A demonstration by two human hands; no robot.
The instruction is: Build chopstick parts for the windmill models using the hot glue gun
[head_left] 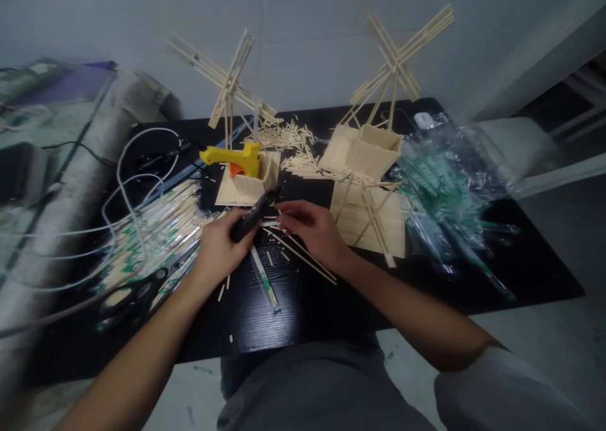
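Near the middle of the table, my left hand (221,245) is closed around a slim black object (250,218), tilted up to the right; its exact kind is unclear. Close beside it, the fingers of my right hand (315,232) are pinched together on what looks like a thin wooden stick, its end mostly hidden. Loose bamboo sticks (307,257) lie beneath my right hand. A wrapped pair of chopsticks (265,279) points towards me below my hands. Behind them, a yellow glue gun (234,158) rests on a small stick-built box (250,188).
Two windmill-like stick frames (230,81) (392,65) stand at the back. Short stick offcuts (288,137) are heaped between them. Wrapped chopsticks (156,229), black scissors (142,286) and white cables (120,166) lie left. Right are a flat stick panel (343,213) and plastic wrappers (445,191).
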